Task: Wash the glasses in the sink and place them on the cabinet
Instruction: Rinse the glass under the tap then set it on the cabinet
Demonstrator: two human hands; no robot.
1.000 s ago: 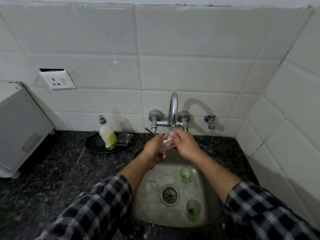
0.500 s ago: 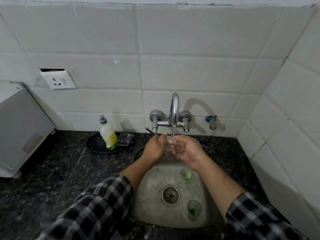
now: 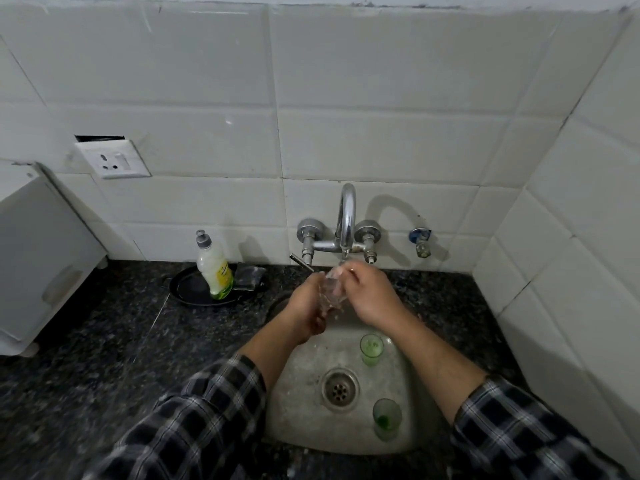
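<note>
1. While it sits under the spout, the clear glass (image 3: 330, 292) is clasped from both sides. The left hand (image 3: 306, 308) curls its fingers round the lower body, and the right hand (image 3: 370, 296) curls over the rim end.
2. The clear glass is tilted and held above the back of the steel sink (image 3: 301, 410), off the basin floor. Blur and water obscure its outline.
3. The chrome faucet (image 3: 347, 216) stands directly above the clear glass, and a thin stream appears to fall from the spout onto it.
4. Two green-tinted glasses stand upright on the basin floor, well apart from each other and from both hands.
   - The rear green glass (image 3: 371, 348) is behind and right of the drain (image 3: 340, 389), just below the right wrist.
   - The front green glass (image 3: 387, 418) is near the front wall.
5. Plaid sleeves (image 3: 194, 420) cover both forearms from mid-length back.
6. A dark speckled countertop (image 3: 104, 341) surrounds the sink.
7. Left of the faucet, a dish soap bottle (image 3: 214, 268) stands upright in a black pan (image 3: 188, 289). The dark item beside it is too indistinct to identify.
8. On the tiled wall there is a wall socket (image 3: 112, 162) to the left and a small tap (image 3: 420, 242) right of the faucet.
9. A white unit (image 3: 41, 265) occupies the left edge.
</note>
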